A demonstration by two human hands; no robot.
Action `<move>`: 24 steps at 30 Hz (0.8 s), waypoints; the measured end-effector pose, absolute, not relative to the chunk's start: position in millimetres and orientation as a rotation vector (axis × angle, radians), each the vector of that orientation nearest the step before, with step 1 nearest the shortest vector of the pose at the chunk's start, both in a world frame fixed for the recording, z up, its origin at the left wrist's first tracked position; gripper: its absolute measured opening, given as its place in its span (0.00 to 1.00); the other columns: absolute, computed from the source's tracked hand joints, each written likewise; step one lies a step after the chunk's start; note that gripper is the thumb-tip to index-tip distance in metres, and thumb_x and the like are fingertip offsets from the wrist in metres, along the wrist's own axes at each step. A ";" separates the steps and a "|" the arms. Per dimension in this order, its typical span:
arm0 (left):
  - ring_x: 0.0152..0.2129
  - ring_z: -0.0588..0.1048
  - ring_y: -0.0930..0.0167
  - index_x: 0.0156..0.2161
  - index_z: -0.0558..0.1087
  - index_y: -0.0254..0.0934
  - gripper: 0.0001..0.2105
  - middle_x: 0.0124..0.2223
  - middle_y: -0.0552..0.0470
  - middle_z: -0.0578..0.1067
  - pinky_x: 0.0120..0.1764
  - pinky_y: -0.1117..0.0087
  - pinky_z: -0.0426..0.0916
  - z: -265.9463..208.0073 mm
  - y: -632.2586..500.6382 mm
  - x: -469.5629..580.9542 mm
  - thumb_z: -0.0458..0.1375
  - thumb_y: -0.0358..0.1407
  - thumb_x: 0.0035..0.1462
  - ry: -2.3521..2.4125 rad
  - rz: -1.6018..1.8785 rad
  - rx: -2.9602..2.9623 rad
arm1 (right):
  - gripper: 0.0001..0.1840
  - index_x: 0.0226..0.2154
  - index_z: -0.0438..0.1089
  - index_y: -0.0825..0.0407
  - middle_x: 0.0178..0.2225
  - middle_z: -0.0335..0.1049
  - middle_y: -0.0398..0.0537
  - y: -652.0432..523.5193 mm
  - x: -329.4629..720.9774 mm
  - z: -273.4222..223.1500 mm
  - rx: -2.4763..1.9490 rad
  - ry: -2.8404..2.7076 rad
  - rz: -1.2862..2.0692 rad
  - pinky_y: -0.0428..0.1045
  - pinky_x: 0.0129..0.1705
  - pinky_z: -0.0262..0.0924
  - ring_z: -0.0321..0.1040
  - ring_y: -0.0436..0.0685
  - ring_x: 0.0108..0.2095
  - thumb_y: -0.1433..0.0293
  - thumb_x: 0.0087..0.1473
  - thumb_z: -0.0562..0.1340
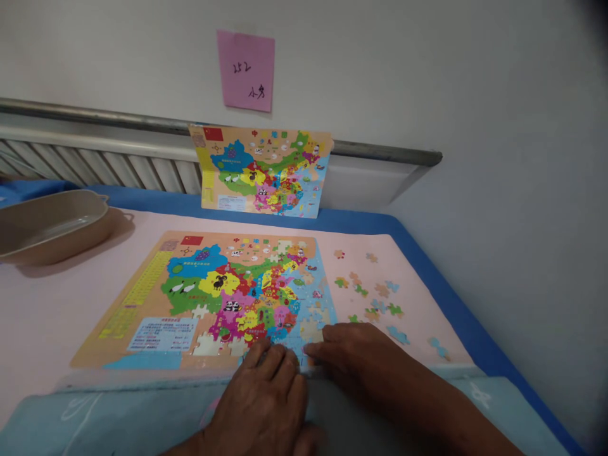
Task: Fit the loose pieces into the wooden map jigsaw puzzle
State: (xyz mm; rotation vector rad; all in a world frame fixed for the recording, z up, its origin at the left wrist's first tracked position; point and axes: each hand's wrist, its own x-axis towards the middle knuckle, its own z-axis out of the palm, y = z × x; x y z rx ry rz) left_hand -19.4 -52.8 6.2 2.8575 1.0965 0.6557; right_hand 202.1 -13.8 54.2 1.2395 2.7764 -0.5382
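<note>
A map jigsaw puzzle [242,278] lies flat on the table, mostly filled in, with pale gaps along its lower, right and upper parts. My left hand [266,392] rests at its lower edge, fingers bent and close together, tips on the puzzle. Close beside it, my right hand [356,354] reaches in from the right, its fingers together and their tips at the lower right of the puzzle. Whatever lies under or between the fingers of either hand is hidden. Loose puzzle pieces [382,289] are scattered to the right of the puzzle.
A matching map picture [263,171] stands upright against the metal rail [389,152] at the back. A beige basin [57,231] sits at the left. Above hangs a pink note [246,71] on the wall. Light blue cloth [137,411] covers the front edge.
</note>
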 end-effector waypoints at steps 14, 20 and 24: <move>0.37 0.76 0.60 0.33 0.73 0.38 0.20 0.39 0.51 0.80 0.48 0.52 0.71 6.2 -51.9 -19.6 0.72 0.51 0.47 1.107 0.717 2.813 | 0.08 0.37 0.73 0.48 0.31 0.70 0.42 -14.4 201.2 46.9 1.226 2.787 -0.505 0.49 0.31 0.43 0.62 0.52 0.29 0.71 0.67 0.58; 0.43 0.77 0.60 0.38 0.74 0.38 0.20 0.49 0.49 0.81 0.50 0.52 0.69 6.2 -51.2 -20.6 0.71 0.50 0.49 1.108 0.749 2.779 | 0.09 0.41 0.75 0.47 0.32 0.70 0.43 -15.6 199.1 47.3 1.236 2.789 -0.534 0.48 0.32 0.46 0.63 0.51 0.30 0.73 0.66 0.59; 0.44 0.76 0.60 0.39 0.74 0.38 0.18 0.49 0.50 0.81 0.49 0.52 0.70 8.0 -49.4 -19.1 0.69 0.49 0.52 1.107 0.666 2.703 | 0.10 0.41 0.74 0.49 0.35 0.73 0.44 -12.3 202.2 54.7 1.244 2.771 -0.685 0.47 0.35 0.52 0.67 0.52 0.33 0.74 0.66 0.57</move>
